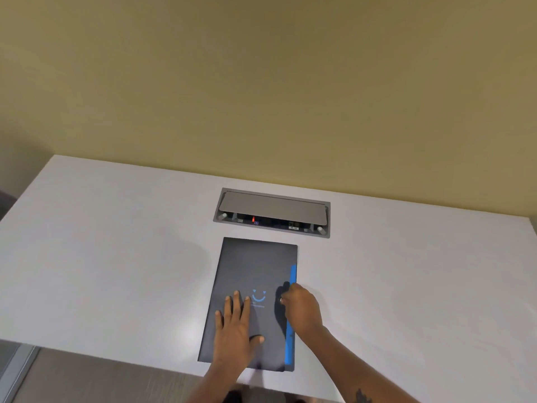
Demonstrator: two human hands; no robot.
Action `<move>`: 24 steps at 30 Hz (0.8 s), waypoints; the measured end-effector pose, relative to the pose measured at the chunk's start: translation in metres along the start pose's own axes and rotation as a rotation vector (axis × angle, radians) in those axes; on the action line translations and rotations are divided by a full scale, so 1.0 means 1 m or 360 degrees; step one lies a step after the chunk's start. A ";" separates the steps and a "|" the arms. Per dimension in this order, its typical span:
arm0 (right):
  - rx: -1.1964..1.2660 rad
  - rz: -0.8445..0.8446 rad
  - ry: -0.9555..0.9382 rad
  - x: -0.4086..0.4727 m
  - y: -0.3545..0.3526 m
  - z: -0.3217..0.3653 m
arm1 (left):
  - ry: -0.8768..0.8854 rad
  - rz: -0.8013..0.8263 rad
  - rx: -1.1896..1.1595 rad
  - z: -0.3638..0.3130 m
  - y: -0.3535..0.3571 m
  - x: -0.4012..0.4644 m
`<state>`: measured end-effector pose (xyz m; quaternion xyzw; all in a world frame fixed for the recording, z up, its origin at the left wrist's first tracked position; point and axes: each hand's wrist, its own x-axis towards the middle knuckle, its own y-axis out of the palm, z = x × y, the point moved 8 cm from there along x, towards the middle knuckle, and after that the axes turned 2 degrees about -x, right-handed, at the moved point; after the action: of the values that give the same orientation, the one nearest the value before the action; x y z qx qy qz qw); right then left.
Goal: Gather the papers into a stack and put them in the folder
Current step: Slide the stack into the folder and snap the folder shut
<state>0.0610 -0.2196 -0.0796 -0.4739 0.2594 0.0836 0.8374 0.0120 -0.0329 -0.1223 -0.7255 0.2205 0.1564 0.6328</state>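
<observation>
Your left hand lies flat and open on the cover of the dark folder, fingers spread, palm pressing down and gripping nothing. Your right hand is curled at the folder's right edge, fingertips bent in against the blue strip that runs along that side; whether they pinch the cover edge or only rest against it, you cannot tell from here. The folder lies closed on the white table, its near end poking slightly past the table edge under your left wrist, its far end just short of the grey cable box. No loose papers show; they are probably inside already, so the job looks close to done.

The folder looks thin, light and smooth, likely to slide on this slick tabletop and to flex if lifted by one corner. Keep the flat palm as your anchor, and take hold along the long edge under your right fingertips, thumb beneath and fingers above.
</observation>
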 end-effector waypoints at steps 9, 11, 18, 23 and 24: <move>0.0038 -0.0021 0.0134 0.015 0.015 -0.008 | -0.0004 0.0034 -0.0024 0.002 0.005 0.002; 0.0061 -0.0039 0.0150 0.017 0.016 -0.009 | -0.0001 0.0029 -0.0018 0.003 0.005 0.002; 0.0075 -0.0058 0.0139 0.019 0.019 -0.009 | 0.0001 0.0019 -0.0031 0.002 0.004 0.003; 0.0055 -0.0039 0.0159 0.026 0.019 -0.007 | 0.0002 0.0032 -0.0054 0.002 0.003 0.002; 0.0057 -0.0034 0.0170 0.028 0.019 -0.007 | 0.0006 0.0033 -0.0055 0.002 0.003 0.002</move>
<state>0.0752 -0.2180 -0.1111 -0.4653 0.3002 0.0446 0.8315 0.0125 -0.0314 -0.1260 -0.7343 0.2264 0.1653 0.6182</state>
